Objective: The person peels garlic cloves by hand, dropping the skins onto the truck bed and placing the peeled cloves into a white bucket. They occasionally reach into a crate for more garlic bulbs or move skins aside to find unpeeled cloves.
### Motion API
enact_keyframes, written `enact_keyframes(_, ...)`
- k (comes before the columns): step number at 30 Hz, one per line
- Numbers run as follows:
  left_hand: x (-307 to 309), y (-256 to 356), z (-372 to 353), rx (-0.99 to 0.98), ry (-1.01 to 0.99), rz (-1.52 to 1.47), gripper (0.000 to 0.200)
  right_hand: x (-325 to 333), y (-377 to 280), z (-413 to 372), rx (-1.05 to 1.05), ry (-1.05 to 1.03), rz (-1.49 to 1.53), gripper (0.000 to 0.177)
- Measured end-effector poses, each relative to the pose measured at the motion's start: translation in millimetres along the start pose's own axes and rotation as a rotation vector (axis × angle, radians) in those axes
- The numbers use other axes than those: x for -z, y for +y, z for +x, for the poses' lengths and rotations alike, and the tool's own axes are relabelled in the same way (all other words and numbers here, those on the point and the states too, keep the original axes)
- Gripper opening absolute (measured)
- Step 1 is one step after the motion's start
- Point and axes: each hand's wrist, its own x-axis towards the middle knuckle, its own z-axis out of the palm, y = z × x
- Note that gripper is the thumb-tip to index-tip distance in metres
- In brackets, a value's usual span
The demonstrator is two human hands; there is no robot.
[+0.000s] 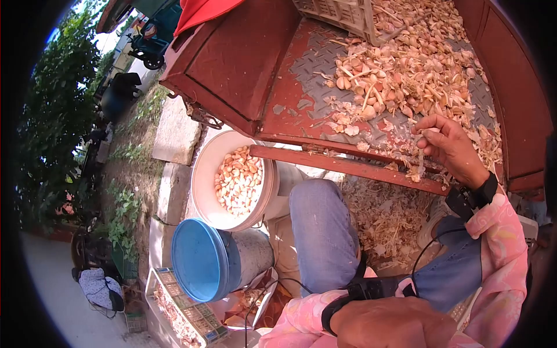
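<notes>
My right hand (445,145) hangs over the near edge of a red metal cargo bed, thumb and fingers pinched together. Something small and pale shows at the fingertips, too small to name. Papery skin lies on the ledge just below. Behind the hand, unpeeled garlic cloves (406,75) with dry stalks and skins are heaped on the bed floor (316,61). My left hand (394,322) is low in front of my body, back of the hand up; its fingers are hidden. A white bucket (203,168) left of my knee holds peeled garlic cloves (238,182).
A blue bucket (197,261) tilts beside the white one. Below it stands a plastic crate (185,307) with skins inside. Another crate (342,17) rests on the cargo bed. A red wooden bar (348,168) runs along the bed's front edge. Skins (389,223) litter the ground between my knees.
</notes>
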Motion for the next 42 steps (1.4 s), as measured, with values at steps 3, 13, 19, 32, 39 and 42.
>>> enact_keyframes(3,15,-1,-1,-0.026,-0.114,0.040,0.022,-8,-9,-2,-0.067,0.013,-0.096,0.017)
enact_keyframes(13,0,-11,-10,-0.151,-0.010,0.032,0.018,-8,-9,-1,0.054,-0.004,-0.238,0.019)
enact_keyframes(19,42,-9,3,0.419,-0.701,-0.701,0.017,-10,-3,-9,0.016,-0.035,-0.285,0.020)
enact_keyframes(32,119,15,-41,0.907,0.828,0.316,0.015,-10,-26,-32,0.141,-0.211,-0.012,0.022)
enact_keyframes(39,129,17,-42,1.170,-0.504,2.060,0.032,-37,-43,-67,0.317,-0.455,0.069,0.020)
enact_keyframes(42,108,32,-21,0.708,-0.070,1.603,0.017,-42,-46,-78,0.394,-0.598,0.146,0.028)
